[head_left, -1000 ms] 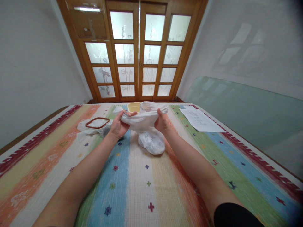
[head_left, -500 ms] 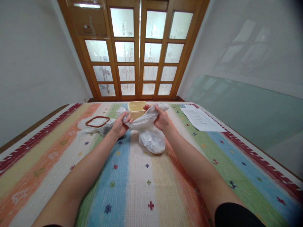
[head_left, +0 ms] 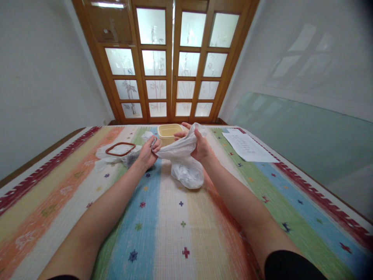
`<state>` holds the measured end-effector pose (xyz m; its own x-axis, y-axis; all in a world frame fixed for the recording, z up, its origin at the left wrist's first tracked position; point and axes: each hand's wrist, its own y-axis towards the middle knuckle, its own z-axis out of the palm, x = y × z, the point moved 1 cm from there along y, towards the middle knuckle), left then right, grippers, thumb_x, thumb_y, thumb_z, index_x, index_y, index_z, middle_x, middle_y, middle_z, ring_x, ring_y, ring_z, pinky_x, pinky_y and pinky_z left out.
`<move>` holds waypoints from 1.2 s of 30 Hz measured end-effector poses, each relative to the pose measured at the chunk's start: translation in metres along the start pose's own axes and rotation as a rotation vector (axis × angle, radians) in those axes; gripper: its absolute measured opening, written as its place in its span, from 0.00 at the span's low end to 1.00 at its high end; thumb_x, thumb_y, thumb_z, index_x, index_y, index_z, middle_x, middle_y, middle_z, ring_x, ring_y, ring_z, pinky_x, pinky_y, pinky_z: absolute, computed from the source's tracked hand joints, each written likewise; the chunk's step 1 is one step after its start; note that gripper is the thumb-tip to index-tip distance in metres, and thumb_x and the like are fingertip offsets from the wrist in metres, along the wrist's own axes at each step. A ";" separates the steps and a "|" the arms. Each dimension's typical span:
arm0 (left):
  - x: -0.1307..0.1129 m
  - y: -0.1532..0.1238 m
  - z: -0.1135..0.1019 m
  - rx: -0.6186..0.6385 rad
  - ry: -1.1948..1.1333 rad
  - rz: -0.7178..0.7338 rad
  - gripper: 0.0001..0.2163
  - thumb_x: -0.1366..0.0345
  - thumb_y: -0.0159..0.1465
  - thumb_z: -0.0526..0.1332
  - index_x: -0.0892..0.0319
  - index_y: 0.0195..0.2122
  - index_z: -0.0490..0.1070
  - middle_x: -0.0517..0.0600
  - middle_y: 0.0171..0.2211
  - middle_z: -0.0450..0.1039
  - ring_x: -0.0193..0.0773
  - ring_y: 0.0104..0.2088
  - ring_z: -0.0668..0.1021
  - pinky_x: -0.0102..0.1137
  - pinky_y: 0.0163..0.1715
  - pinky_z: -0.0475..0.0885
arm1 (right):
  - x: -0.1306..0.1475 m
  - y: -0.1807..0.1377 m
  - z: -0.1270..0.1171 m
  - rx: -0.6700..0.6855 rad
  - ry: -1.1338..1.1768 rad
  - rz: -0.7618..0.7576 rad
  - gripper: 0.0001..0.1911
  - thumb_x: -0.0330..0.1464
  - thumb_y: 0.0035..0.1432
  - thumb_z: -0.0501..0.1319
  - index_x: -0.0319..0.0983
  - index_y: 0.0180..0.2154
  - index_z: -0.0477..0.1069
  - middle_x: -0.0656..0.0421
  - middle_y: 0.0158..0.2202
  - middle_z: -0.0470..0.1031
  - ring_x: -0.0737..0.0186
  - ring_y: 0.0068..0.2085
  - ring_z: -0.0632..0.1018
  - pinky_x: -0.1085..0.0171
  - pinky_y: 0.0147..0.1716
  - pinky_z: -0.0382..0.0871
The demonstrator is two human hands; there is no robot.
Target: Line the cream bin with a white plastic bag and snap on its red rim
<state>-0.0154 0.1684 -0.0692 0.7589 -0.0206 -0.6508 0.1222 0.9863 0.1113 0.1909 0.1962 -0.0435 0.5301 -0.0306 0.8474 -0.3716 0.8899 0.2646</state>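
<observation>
Left hand [head_left: 148, 153] clenched on one end of a crumpled white plastic bag [head_left: 187, 175], right hand [head_left: 201, 147] with fingers extended behind it, pinch unclear, bag bulging on a multicoloured striped tablecloth's [head_left: 171, 233] far middle, brown wood-framed frosted-glass doors [head_left: 169, 46] beyond, pale walls [head_left: 43, 70] left and right.

White, thin, crinkled plastic bag [head_left: 179, 151], slightly translucent, around mid-table. Upper part lifted and drawn taut sideways between 2 hands: left end twisted narrow in the left hand [head_left: 148, 153], a loose tuft poking out beyond the fist; right end wider, spread over the right hand [head_left: 199, 144]. Lower part a rounded, creased bulge, appearing to rest on the striped cloth [head_left: 171, 225]. Contents not discernible.
</observation>
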 end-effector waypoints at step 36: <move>0.012 0.005 0.001 -0.177 0.153 0.082 0.15 0.51 0.69 0.61 0.57 0.34 0.67 0.43 0.22 0.68 0.31 0.23 0.74 0.26 0.29 0.70 | -0.038 -0.015 0.033 0.051 -0.059 0.013 0.24 0.45 0.56 0.71 0.42 0.24 0.60 0.69 0.17 0.52 0.70 0.21 0.54 0.64 0.29 0.65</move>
<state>-0.0046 0.1724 -0.0758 0.6542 0.0726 -0.7528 -0.0598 0.9972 0.0441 0.1516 0.1689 -0.0642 0.4799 -0.0471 0.8761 -0.4171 0.8663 0.2750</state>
